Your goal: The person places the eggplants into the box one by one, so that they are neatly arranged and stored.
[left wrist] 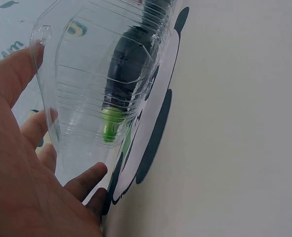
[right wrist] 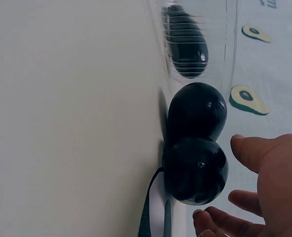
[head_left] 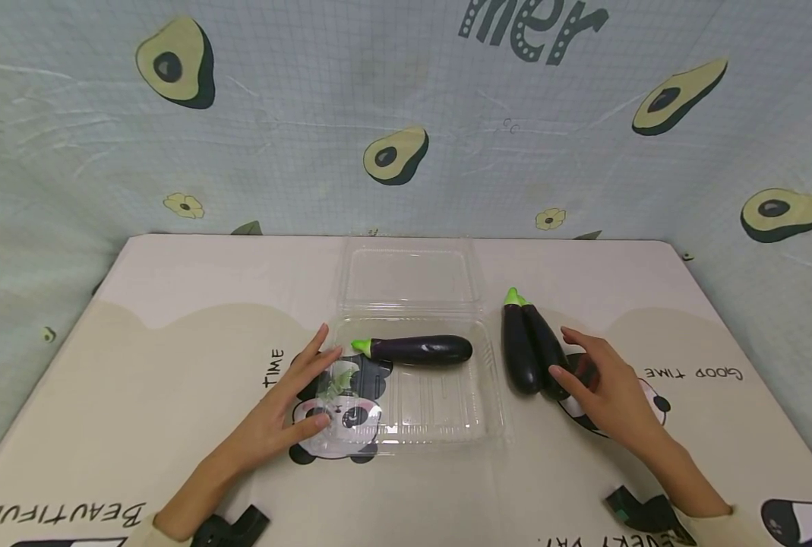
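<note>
A clear plastic clamshell box (head_left: 440, 403) lies on the table with its lid laid back. One dark purple eggplant (head_left: 422, 349) with a green stem lies crosswise inside, toward the back of the tray. My left hand (head_left: 276, 410) rests at the box's left side, fingers spread, touching the rim. Right of the box, two more eggplants lie side by side: a left one (head_left: 520, 349) and a right one (head_left: 545, 346). My right hand (head_left: 611, 384) hovers beside the right one, thumb and fingers apart, holding nothing. In the right wrist view, both rounded ends (right wrist: 198, 170) sit near the thumb.
The table (head_left: 173, 395) wears a cover printed with pandas and lettering. A pale avocado-print curtain (head_left: 296, 137) hangs behind its back edge and at the sides. The raised lid (head_left: 411, 275) takes up room behind the tray.
</note>
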Motion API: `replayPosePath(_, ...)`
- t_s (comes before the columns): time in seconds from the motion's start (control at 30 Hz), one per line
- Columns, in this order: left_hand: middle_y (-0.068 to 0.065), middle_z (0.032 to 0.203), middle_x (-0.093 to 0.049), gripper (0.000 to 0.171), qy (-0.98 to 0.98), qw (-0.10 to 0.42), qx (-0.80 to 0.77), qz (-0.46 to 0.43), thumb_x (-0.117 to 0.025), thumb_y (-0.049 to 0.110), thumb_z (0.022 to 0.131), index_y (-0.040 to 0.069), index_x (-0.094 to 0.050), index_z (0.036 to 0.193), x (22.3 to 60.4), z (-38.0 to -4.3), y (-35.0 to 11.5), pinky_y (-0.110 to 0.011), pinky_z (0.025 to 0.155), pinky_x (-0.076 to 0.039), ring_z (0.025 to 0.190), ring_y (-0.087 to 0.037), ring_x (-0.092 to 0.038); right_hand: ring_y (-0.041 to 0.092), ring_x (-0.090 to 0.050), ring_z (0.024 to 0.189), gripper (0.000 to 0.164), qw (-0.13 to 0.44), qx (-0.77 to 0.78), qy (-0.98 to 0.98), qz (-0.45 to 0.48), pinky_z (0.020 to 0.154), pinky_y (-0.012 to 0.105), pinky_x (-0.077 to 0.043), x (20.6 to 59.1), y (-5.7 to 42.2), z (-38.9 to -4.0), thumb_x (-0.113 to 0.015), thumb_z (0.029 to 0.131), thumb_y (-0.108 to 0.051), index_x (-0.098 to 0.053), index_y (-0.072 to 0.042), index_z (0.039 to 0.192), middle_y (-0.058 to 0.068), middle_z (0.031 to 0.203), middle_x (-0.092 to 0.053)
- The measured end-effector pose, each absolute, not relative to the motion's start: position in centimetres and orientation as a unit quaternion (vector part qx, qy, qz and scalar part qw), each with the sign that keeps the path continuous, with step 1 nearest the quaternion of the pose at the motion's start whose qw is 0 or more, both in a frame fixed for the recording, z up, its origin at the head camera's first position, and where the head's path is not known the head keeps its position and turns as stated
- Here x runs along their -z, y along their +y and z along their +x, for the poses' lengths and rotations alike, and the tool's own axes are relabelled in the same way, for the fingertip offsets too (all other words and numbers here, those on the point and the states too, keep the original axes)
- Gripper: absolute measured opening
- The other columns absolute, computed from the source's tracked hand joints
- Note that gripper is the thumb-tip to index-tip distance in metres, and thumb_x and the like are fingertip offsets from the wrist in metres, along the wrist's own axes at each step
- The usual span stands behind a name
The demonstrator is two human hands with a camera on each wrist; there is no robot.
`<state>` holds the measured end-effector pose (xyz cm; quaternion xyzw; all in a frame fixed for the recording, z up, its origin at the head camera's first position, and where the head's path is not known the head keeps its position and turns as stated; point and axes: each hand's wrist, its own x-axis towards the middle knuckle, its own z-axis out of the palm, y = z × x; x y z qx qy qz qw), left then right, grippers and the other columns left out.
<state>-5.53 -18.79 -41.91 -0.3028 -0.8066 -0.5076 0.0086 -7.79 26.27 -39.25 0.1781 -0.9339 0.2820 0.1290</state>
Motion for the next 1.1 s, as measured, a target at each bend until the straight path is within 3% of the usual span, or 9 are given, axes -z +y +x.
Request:
replayPosePath(0.43,-0.007,0.160,-0.004,0.075,-0.809,0.004,0.506,-0.298,-0.066,0.013,0.080,0.013,-0.034,0.149,41.82,-5.51,-18.78,-0.069,0.100,-0.016,0.145,-0.027,-0.006,0.005,-0.045,0.065,0.062,0.105,-0.289,-0.935,0.178,0.052,0.022,-0.041,39.97,26.39,-7.72,-0.073,0.085,-0.015,-0.046,-0.005,0.140,0.011,0.119,-0.056)
replayPosePath(0.87,-0.007,0.160,-0.004,0.076,-0.811,0.007,0.504,-0.297,-0.065,0.012,0.080,0.013,-0.034,0.149,41.94,-5.49,-18.77,-0.069,0.100,-0.016,0.145,-0.027,-0.006,0.004,-0.046,0.061,0.065,0.085,-0.277,-0.945,0.152,0.053,0.024,-0.041,40.02,25.84,-7.11,-0.074,0.085,-0.022,-0.045,-0.009,0.141,0.001,0.090,-0.050)
replayPosePath(1.1,-0.007,0.160,-0.004,0.076,-0.810,0.007,0.504,-0.299,-0.066,0.012,0.080,0.013,-0.034,0.149,41.94,-5.54,-18.80,-0.069,0.100,-0.016,0.145,-0.028,-0.006,0.006,-0.046,0.063,0.068,0.067,-0.282,-0.947,0.139,0.054,0.025,-0.041,39.93,25.64,-6.91,-0.074,0.085,-0.025,-0.041,-0.010,0.143,0.004,0.099,-0.053)
